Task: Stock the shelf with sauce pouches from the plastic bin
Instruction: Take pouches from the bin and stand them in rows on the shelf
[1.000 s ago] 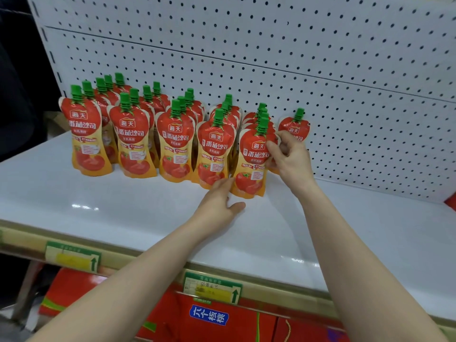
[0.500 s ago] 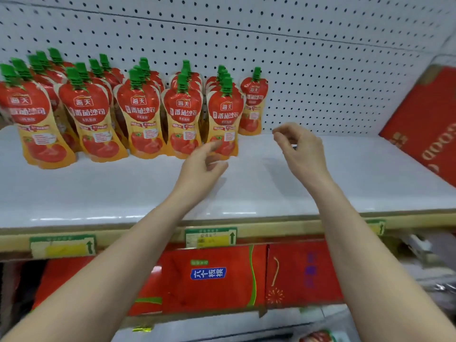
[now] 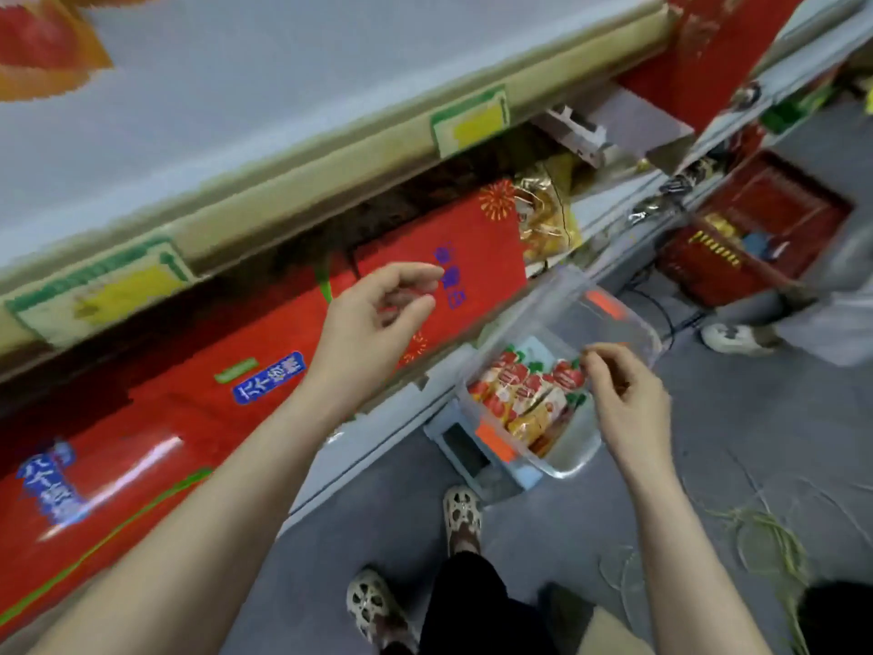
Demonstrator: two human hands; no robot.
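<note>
Sauce pouches (image 3: 524, 394) lay piled in one clear plastic bin (image 3: 614, 319), down near floor level on one pale blue stool (image 3: 465, 449), just beside the foot of the shelving. Blur stopped a firm count; roughly five red tops showed. The white shelf (image 3: 283, 87) ran across the top of the view, with a red-orange smear of shelved pouches (image 3: 42, 44) at its top left corner, number unreadable. You had two bare hands in view. Your left hand (image 3: 373, 323) hung in front of the red boxes (image 3: 212, 442), fingers loosely curled, thumb and forefinger apart, nothing in them. Your right hand (image 3: 633, 408) was over the bin's right side, fingers curled, thumb and forefinger tips close together right at one pouch top. Whether it was pinching, touching or just clear of it, I couldn't tell. Two green-and-yellow price tags (image 3: 467, 118) sat on the shelf's front edge, well apart. The red boxes filled the tier below it, and three blue labels (image 3: 269, 375) showed on them. Your two patterned shoes (image 3: 463, 512) stood on the grey floor (image 3: 708, 465), near the stool. One red crate (image 3: 756, 229) sat further right, with one other person's shoe (image 3: 727, 335) near it.
</note>
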